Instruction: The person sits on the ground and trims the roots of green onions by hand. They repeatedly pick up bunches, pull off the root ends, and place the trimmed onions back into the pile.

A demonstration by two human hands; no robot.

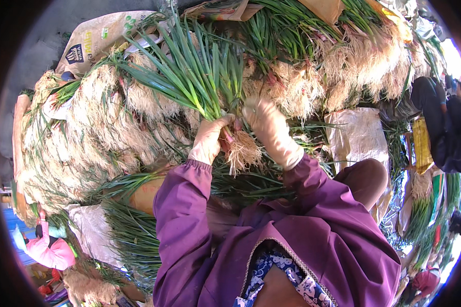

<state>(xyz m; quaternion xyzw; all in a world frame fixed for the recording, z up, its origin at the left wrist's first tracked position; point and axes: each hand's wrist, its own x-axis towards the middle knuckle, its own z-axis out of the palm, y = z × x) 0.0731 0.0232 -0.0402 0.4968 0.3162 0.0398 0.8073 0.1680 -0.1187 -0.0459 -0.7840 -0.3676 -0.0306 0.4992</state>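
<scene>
My left hand, in a pale glove, is closed around a bunch of spring onions just above the roots. The green leaves fan out up and to the left, while the tangled, pale roots hang below my fist toward me. Just right of the stems is my right hand, also gloved. Its fingers are smeared by motion, so I cannot tell whether they hold anything. Behind both hands lies a long heap of spring onions with dry, stringy roots facing me.
More root bundles are piled at the far right. A printed sack lies at the far left, and a pale sack to my right. Loose green leaves spread near my left sleeve. A person in pink is at the left edge.
</scene>
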